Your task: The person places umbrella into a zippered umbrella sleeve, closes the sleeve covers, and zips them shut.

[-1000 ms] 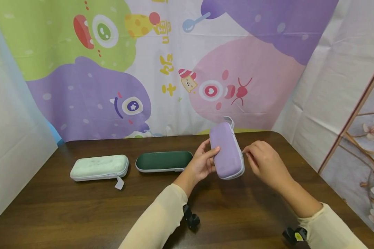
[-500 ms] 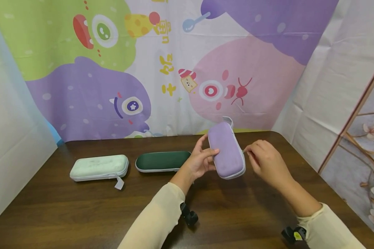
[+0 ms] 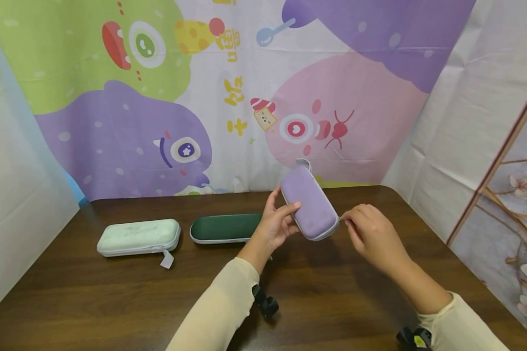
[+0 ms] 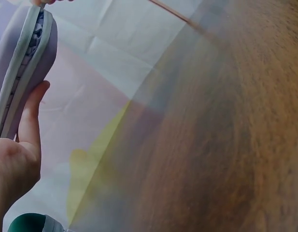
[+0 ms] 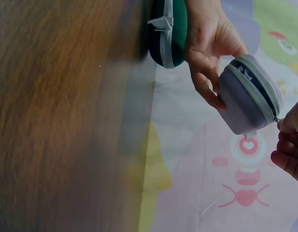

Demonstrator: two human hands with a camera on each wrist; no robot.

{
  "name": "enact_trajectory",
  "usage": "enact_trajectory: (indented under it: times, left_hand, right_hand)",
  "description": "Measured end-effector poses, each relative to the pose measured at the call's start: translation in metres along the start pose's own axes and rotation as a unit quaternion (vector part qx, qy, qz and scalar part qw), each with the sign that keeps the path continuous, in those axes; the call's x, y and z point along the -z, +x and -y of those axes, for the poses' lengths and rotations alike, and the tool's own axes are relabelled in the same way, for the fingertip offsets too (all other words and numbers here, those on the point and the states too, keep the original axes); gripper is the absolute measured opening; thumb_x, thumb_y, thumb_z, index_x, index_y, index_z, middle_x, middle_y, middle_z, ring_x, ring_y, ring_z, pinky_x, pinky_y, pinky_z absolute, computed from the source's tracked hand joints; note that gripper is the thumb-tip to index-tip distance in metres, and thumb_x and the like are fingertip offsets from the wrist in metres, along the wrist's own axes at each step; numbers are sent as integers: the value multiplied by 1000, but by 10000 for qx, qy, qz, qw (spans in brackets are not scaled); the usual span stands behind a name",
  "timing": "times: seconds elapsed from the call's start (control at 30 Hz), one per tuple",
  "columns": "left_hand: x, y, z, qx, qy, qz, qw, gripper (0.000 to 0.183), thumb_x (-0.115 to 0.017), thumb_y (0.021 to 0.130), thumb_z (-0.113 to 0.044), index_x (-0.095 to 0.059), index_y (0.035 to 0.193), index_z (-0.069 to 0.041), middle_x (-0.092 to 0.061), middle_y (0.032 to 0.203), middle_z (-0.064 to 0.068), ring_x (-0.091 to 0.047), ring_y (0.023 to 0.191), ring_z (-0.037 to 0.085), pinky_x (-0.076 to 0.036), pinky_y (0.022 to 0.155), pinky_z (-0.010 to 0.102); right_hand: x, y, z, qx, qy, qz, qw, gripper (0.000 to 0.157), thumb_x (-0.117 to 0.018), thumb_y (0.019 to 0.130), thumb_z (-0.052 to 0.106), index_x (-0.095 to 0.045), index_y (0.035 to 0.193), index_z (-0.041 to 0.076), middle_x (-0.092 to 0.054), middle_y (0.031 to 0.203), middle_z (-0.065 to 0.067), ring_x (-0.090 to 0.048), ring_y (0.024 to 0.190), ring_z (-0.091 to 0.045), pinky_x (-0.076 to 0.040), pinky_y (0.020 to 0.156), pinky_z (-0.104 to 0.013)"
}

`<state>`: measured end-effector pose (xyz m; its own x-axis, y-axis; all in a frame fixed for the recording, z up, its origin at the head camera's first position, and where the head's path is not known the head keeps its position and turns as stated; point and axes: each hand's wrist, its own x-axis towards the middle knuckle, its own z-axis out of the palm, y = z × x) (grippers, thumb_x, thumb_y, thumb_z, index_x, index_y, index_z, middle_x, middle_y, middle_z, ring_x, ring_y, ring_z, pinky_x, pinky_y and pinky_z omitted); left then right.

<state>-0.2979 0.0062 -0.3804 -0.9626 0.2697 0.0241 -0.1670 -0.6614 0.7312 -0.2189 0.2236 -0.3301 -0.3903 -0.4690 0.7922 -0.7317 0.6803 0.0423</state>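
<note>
A purple zip case [image 3: 311,204] is held tilted above the table by my left hand [image 3: 273,228], thumb on its broad face. The fingertips of my right hand [image 3: 374,235] pinch the zipper pull [image 5: 277,121] at the case's lower right corner. In the left wrist view, the purple case [image 4: 23,67] has its zip parted along one side, with a patterned lining in the gap. The right wrist view shows the same dark slit in the purple case [image 5: 243,101]. What lies inside cannot be made out.
A dark green zip case [image 3: 224,228] lies on the brown table [image 3: 114,302] behind my left forearm, partly hidden by it. Further left lies a mint green zip case [image 3: 138,236] with a grey tab. A cartoon-printed cloth [image 3: 246,161] hangs along the back edge.
The purple case has shifted left and tilted further, its top leaning left. My right hand has moved slightly down, still on the zipper pull. The other two cases stay put.
</note>
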Motion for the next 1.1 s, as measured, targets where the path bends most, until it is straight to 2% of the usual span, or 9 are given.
enact_trajectory:
  times: [0.23, 0.57, 0.83, 1.1]
  left_hand:
    - [-1, 1, -3, -128, -86, -224, 9996, 82, -67, 84, 3, -29, 148, -32, -59, 115, 16, -68, 82, 26, -56, 61, 44]
    - [-7, 0, -1, -202, -310, -803, 9961, 85, -69, 83, 4, -28, 147, -33, -58, 117, 19, -68, 84, 28, -57, 60, 43]
    - [-17, -1, 7, -286, -645, -1312, 9888, 87, -74, 81, 1, -25, 146, -31, -55, 125, 23, -65, 99, 35, -55, 75, 55]
    - [-32, -5, 12, -451, -903, -1815, 9782, 91, -76, 79, 0, -19, 143, -30, -55, 125, 20, -65, 98, 32, -51, 83, 57]
  right_hand:
    - [-4, -2, 6, -141, -20, -142, 9998, 15, -64, 73, -11, -64, 86, -4, -62, 81, -11, -57, 75, -28, -48, 66, -40]
    - [-13, -6, 17, -203, -8, -264, 9994, 20, -69, 69, -15, -65, 84, -2, -62, 79, -9, -56, 70, -22, -48, 60, -37]
    - [-26, -10, 25, -419, 77, -328, 9986, 20, -73, 69, -14, -66, 83, -1, -63, 78, -7, -56, 69, -21, -49, 58, -36]
    - [-38, -10, 31, -617, 168, -374, 9973, 20, -76, 70, -14, -66, 82, -1, -64, 78, -7, -56, 68, -18, -48, 57, -35]
